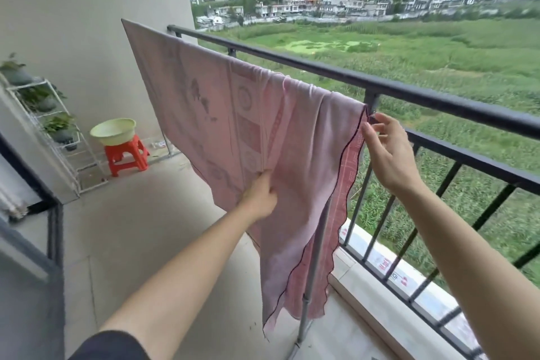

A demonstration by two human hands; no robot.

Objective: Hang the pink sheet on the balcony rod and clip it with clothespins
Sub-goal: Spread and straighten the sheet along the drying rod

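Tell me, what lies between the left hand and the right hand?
In the head view, folds of the pink sheet hang between the left hand and the right hand.

rod hidden under pink sheet (233, 114), railing (438, 96) cut off right

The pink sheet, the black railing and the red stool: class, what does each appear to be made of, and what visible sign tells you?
Pink sheet: thin woven fabric, matte; it drapes and folds.
Black railing: probably painted metal; straight bars, slight sheen.
Red stool: likely moulded plastic; bright uniform colour, smooth gloss.
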